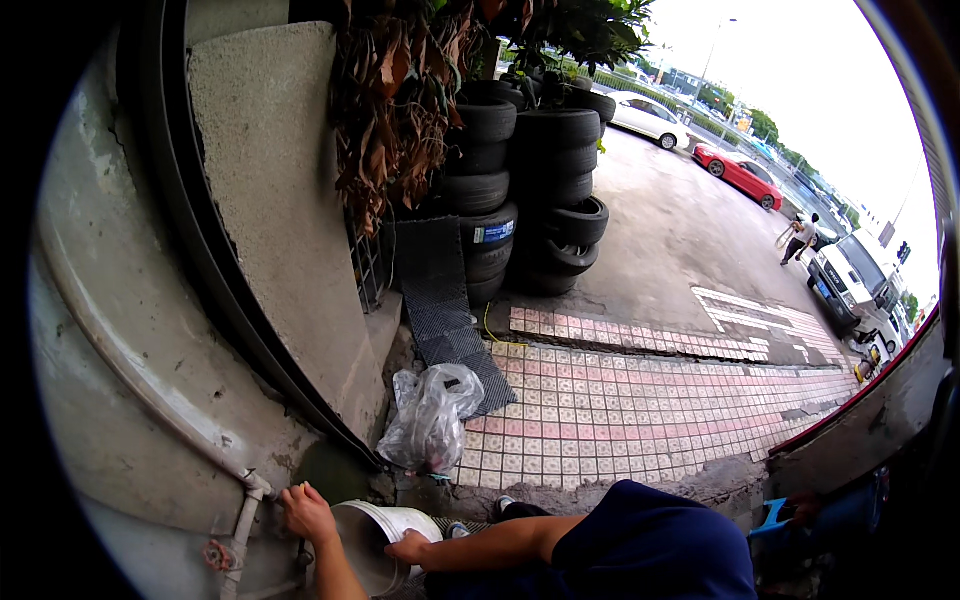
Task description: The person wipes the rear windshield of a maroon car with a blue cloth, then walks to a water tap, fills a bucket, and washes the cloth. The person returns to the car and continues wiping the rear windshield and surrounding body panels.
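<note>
A white plastic bucket [412, 520] sits tilted below me, its open mouth facing the wall side. My right hand [409, 547] is closed on the bucket's rim, thumb and fingers over the edge. Just above the mouth, my left hand [309, 513] is closed with curled fingers beside the white pipe joint [258, 484]. Whatever those fingers hold at the end of the pipe is hidden behind the hand. Lower on the same pipework is a red round valve handle [217, 555], apart from both hands.
A clear plastic bag [436, 415] lies beyond the bucket beside a black ridged mat [436, 290]. Stacked tyres [555, 180] stand farther off. Pink-and-white tiles [600, 405] cover the ground ahead. A concrete wall [110, 330] rises at left; parked cars and a walking person [801, 238] are outside.
</note>
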Action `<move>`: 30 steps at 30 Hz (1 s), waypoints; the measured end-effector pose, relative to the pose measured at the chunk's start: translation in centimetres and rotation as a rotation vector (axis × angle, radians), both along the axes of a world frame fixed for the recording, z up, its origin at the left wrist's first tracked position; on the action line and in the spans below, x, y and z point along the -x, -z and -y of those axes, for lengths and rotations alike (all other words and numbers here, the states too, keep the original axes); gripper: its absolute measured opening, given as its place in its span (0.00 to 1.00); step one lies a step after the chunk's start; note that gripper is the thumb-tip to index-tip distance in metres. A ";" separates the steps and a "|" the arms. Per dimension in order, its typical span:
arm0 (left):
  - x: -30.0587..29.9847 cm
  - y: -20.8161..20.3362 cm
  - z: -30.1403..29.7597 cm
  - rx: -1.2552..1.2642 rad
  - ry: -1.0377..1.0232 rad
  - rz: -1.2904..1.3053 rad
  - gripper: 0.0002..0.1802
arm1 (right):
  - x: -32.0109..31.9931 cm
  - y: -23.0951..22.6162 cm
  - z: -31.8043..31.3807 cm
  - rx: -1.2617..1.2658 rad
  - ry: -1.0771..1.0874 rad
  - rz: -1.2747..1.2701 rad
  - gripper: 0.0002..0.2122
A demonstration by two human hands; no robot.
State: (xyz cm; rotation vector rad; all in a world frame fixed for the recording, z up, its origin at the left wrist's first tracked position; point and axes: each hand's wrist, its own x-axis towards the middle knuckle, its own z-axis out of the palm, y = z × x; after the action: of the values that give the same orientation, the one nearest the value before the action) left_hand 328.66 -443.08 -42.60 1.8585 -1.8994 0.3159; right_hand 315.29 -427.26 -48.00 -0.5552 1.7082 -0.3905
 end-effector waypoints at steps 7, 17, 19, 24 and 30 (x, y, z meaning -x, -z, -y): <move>0.0 0.9 0.4 -0.006 -0.007 -0.016 0.14 | 0.6 0.3 0.2 -0.048 -0.025 0.077 0.32; -0.2 1.0 0.3 -0.023 0.002 -0.045 0.14 | -0.3 1.5 -0.2 -0.025 0.004 0.001 0.30; -0.2 0.8 0.4 -0.016 0.006 -0.049 0.14 | -0.5 1.8 -0.1 -0.019 -0.002 -0.010 0.30; -0.3 1.4 0.4 0.007 0.019 -0.057 0.14 | -0.4 2.3 -0.1 -0.040 -0.053 -0.013 0.31; -0.3 0.8 0.2 0.018 0.013 -0.029 0.14 | 0.1 1.4 -0.1 -0.062 -0.089 0.039 0.37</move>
State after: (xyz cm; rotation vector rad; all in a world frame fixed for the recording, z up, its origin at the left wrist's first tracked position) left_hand 328.99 -443.28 -43.44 1.8286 -1.8818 0.2992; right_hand 315.21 -427.21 -49.38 -0.5724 1.6467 -0.2822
